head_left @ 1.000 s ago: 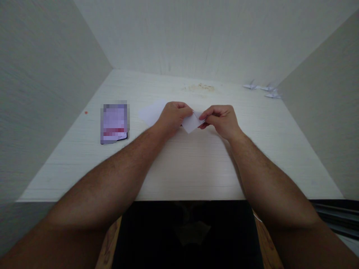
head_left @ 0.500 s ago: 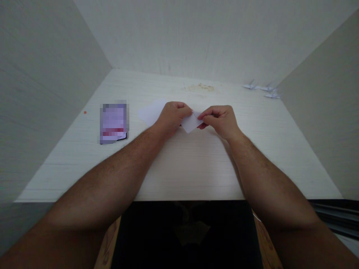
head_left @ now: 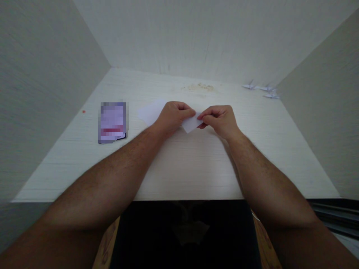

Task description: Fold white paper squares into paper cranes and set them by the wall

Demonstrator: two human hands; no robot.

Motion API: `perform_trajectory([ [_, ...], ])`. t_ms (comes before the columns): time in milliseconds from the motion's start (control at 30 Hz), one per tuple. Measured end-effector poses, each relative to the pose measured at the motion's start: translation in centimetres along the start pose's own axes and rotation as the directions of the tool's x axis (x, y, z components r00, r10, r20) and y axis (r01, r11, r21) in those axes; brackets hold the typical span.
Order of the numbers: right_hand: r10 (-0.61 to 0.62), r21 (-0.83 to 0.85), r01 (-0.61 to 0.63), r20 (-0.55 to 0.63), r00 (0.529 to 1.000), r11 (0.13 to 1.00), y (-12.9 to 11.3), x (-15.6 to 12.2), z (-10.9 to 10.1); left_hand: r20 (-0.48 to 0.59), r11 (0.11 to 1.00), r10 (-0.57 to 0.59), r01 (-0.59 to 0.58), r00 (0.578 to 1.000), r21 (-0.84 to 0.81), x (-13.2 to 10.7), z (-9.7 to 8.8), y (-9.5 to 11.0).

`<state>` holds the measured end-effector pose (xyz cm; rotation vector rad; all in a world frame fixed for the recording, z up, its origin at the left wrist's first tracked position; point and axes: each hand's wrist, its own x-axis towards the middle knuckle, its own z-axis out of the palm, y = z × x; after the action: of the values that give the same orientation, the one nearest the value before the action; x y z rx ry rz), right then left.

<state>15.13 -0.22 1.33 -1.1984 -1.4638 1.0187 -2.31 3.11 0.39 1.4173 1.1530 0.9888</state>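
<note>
Between my two hands is a small folded piece of white paper [head_left: 189,124], one corner pointing down toward me. My left hand [head_left: 176,115] pinches its left side, the thumb lying along the upper edge. The right side is gripped between the thumb and fingers of my right hand [head_left: 220,118]. Behind my left wrist, white paper sheets [head_left: 150,111] lie on the table, partly covered by that hand. How the underside of the folded paper looks is hidden by my fingers.
A phone-like device [head_left: 112,122] with a blurred screen lies on the table [head_left: 185,168] at the left. Three folded white paper cranes [head_left: 266,89] stand in the far right corner. Pale walls [head_left: 179,41] enclose the back and sides. A small orange spot [head_left: 83,111] marks the left side.
My left thumb has slid a little to the right along the upper edge of the folded paper. My right hand has stayed almost still.
</note>
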Motion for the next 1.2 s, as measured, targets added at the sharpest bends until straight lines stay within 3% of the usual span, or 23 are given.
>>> perform_trajectory([
  [633, -0.003, 0.001, 0.003, 0.009, 1.000, 1.000, 0.2, 0.3, 0.1, 0.054, 0.974, 0.095, -0.104, 0.994, 0.199, -0.4, -0.2, 0.7],
  [867, 0.070, -0.094, -0.069, 0.011, 0.997, 0.993, 0.6, 0.4, 0.3, 0.075, 0.967, 0.119, -0.133, 0.990, 0.219, -0.6, -0.1, 0.6],
  [1200, 0.025, -0.183, -0.021, 0.022, 0.999, 0.983, 1.3, 0.5, 0.2, 0.102, 0.945, 0.162, -0.184, 0.982, 0.269, -0.7, 0.0, 0.7],
])
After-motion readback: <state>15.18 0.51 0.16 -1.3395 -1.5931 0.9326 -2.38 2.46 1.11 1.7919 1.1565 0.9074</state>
